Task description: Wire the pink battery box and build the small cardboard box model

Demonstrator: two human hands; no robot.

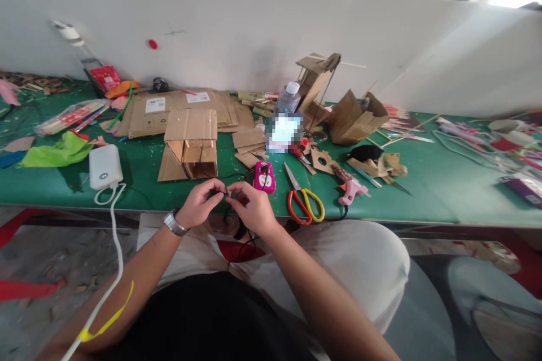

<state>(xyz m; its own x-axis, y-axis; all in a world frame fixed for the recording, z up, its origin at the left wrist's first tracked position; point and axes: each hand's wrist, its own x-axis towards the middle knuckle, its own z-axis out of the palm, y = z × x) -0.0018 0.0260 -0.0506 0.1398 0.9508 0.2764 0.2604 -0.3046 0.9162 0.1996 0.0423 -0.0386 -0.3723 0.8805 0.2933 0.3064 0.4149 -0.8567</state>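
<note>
My left hand (202, 202), with a metal watch on its wrist, is closed in a pinch at the table's front edge. Fingertip to fingertip with it, my right hand (252, 206) pinches too. Between them is something small and dark, too small to name. Just behind the hands stands a cardboard box structure (190, 141) with an open front. A pink power socket (265, 177) lies beside my right hand, a dark cable running across it. Further right are scissors (305, 197) with one red and one yellow handle, and a pink glue gun (352, 190).
A white power bank (105, 167) with a white cable sits at the left. Flat cardboard (169, 110), a plastic bottle (288, 98), a brown cardboard box (355, 118) and a lit, blurred screen (284, 132) stand or lie toward the wall. Loose sticks and scraps cover the far right.
</note>
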